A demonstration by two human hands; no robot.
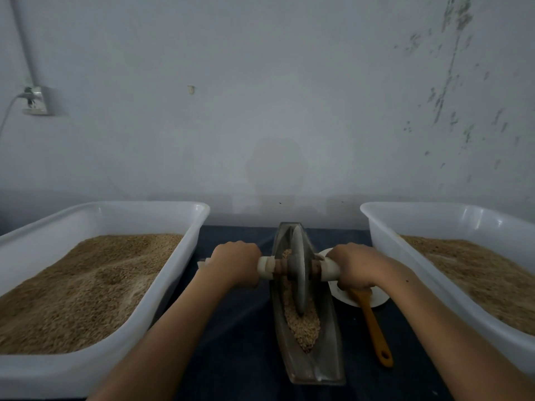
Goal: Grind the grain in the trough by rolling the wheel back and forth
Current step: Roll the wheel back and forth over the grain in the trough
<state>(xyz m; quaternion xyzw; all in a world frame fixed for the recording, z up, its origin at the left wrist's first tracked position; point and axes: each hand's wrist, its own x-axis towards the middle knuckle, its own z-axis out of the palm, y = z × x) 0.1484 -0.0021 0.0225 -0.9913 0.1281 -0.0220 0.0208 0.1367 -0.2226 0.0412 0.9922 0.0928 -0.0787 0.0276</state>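
A narrow boat-shaped metal trough (324, 363) lies lengthwise on the dark table between my arms. Tan grain (304, 325) fills its near and middle part. A grey metal wheel (298, 273) stands upright in the trough, a little past its middle, with its lower edge in the grain. An axle runs through the wheel, wrapped in white at both ends. My left hand (236, 263) is closed around the left handle (267, 266). My right hand (357, 266) is closed around the right handle (330, 269).
A large white tub of grain (179, 273) stands on the left, another white tub (385, 244) on the right. A white dish (376, 298) with an orange-handled spatula (375, 328) lies just right of the trough. A grey wall rises close behind.
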